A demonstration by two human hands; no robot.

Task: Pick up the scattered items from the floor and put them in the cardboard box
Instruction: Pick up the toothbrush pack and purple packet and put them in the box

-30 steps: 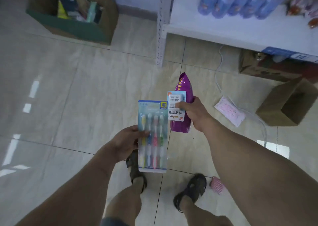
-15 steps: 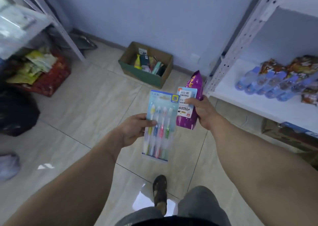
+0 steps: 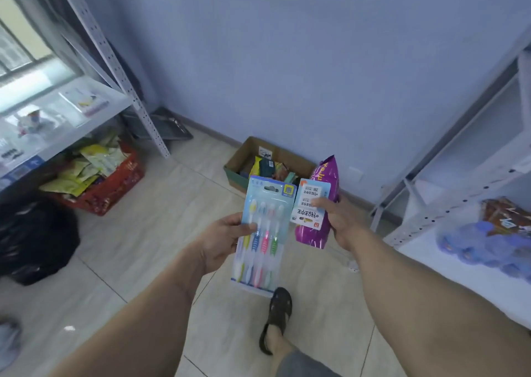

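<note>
My left hand [image 3: 222,240] grips a blister pack of toothbrushes [image 3: 264,233], thumb across its front. My right hand [image 3: 340,221] holds a purple snack bag [image 3: 324,181] together with a small white and blue card pack [image 3: 310,207], thumb pinching the card against the bag. Both are held at chest height in front of me. The cardboard box [image 3: 238,164] stands on the floor against the far wall, just beyond the held items, with several packets inside. Its right side is hidden behind the toothbrush pack and the bag.
A metal shelf rack [image 3: 100,49] stands at the left, with a red basket of packets [image 3: 115,187] and a black bag [image 3: 34,238] under and beside it. A white shelf [image 3: 459,261] with blue bottles [image 3: 482,244] runs along the right. My sandalled foot [image 3: 277,316] steps on the tiled floor.
The view has risen and I have walked toward the box, which is now closer and straight ahead. Both hands keep their hold on the same items.
</note>
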